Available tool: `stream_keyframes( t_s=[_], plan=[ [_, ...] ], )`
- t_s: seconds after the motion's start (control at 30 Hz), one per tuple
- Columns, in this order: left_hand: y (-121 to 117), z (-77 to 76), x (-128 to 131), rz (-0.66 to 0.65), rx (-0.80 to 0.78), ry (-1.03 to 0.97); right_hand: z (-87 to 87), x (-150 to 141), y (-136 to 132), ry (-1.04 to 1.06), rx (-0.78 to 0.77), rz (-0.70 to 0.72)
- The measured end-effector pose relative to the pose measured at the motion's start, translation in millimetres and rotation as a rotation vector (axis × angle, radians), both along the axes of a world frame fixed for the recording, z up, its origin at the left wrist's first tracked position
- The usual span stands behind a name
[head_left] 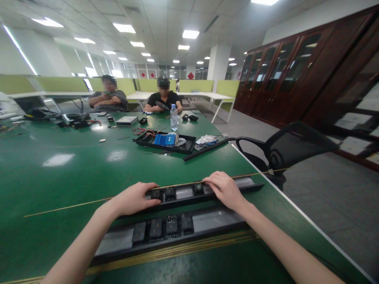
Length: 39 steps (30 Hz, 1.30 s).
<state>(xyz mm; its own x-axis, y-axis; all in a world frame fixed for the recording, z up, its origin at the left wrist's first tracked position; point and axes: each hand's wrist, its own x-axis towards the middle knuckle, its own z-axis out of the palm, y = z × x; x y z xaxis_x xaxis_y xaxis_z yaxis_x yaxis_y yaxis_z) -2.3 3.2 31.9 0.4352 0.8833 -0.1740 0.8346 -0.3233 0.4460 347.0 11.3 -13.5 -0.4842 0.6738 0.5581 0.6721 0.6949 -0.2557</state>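
A long black channel strip (185, 192) lies across the green table before me, with several square black blocks (170, 192) set in it. My left hand (134, 199) is closed around its left part, fingers on the far side and thumb on the near side, beside a block. Along the strip's far edge runs a thin brass-coloured rod (71, 206), reaching past both ends. My right hand (225, 189) pinches this rod near the right block; its other fingers are curled. Closer to me lies a second channel strip (210, 221) with several black blocks (155, 228).
Several more thin rods (177, 250) lie along the near strip. Farther off are a black tray (188, 146) with a blue finned part (165, 139), a water bottle (173, 118) and gloves (206, 141). Two people sit across the table (89, 165). An office chair (284, 152) stands right.
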Motion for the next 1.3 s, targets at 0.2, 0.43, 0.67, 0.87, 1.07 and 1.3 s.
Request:
stream_keyframes(
  t_s=[0.2, 0.43, 0.67, 0.87, 1.07, 1.3],
  plan=[
    [-0.4, 0.6, -0.9, -0.01, -0.009, -0.01, 0.5, -0.4, -0.9, -0.013, -0.005, 0.005],
    [-0.9, 1.8, -2.1, -0.006, -0.019, -0.023, 2.8, -1.1, -1.0, -0.016, -0.011, 0.005],
    [0.0, 2.7, -2.7, -0.003, -0.041, -0.071, 1.6, -0.7, -1.2, -0.012, -0.023, 0.002],
    [0.6, 4.0, -1.7, -0.009, -0.047, -0.091, 0.4, 0.6, 0.0, -0.023, -0.03, 0.004],
    [0.3, 4.6, -0.1, -0.012, -0.033, -0.085, 1.2, 0.9, -0.1, -0.022, -0.023, 0.01],
    [-1.7, 9.1, 2.7, -0.004, -0.047, -0.087, 2.1, 0.7, -0.1, -0.025, -0.033, 0.009]
  ],
)
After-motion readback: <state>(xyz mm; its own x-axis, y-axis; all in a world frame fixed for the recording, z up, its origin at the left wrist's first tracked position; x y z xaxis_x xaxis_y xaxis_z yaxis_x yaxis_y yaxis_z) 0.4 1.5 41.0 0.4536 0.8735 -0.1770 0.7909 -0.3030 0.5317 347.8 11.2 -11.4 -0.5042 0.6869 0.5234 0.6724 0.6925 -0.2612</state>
